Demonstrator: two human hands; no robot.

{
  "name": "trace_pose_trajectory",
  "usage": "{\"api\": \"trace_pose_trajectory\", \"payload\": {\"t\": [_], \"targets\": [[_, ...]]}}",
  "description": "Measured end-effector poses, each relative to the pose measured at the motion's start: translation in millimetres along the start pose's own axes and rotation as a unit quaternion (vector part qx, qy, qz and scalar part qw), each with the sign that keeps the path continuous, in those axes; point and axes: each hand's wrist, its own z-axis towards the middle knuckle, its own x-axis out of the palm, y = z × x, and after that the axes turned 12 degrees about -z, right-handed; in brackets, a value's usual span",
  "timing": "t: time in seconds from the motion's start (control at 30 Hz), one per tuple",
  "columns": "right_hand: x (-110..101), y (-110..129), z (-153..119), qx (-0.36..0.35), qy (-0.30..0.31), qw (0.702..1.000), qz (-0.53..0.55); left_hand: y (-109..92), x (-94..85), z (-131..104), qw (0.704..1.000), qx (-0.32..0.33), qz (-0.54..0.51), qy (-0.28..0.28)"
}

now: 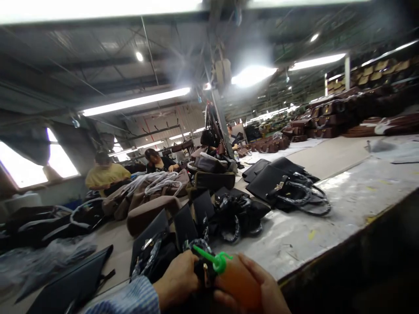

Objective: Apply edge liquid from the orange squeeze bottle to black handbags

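Note:
My right hand (268,283) is closed around an orange squeeze bottle (240,281) with a green nozzle cap. The nozzle points up and left, over my left hand (180,274). That left hand, below a blue checked sleeve, is closed on a dark handbag (207,275) with a small gold clasp. Most of this bag is hidden by my hands and the bottom edge of the view. Just beyond my left hand stand several black handbags (185,224) with plastic-wrapped handles. Another black handbag (270,183) lies farther right on the table.
Brown bags (152,211) are heaped at the middle left, and clear plastic (49,261) lies near a flat black bag piece (72,279). The pale worktable (347,200) runs to the right. Stacked brown bags (327,120) stand behind. Two people (108,176) work across the table.

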Motion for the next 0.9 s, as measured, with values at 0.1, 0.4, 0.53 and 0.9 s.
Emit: {"api": "trace_pose_trajectory", "payload": {"t": [0.1,0.4,0.53,0.9], "targets": [[-15.0,27.0,-27.8,-0.049,-0.063,0.997,-0.005,-12.7,-5.4,2.0,0.999,-0.022,0.033,0.006],[-104.3,62.0,-16.3,-0.185,-0.149,0.956,-0.172,-3.6,3.7,24.8,0.997,-0.032,0.050,0.041],[-120.3,66.3,-0.5,-0.217,-0.141,0.924,-0.281,-5.2,8.6,27.7,0.997,-0.020,0.074,0.032],[-122.2,99.3,37.2,-0.311,-0.057,0.776,-0.545,-3.8,12.4,33.2,0.990,0.038,0.099,0.097]]}}
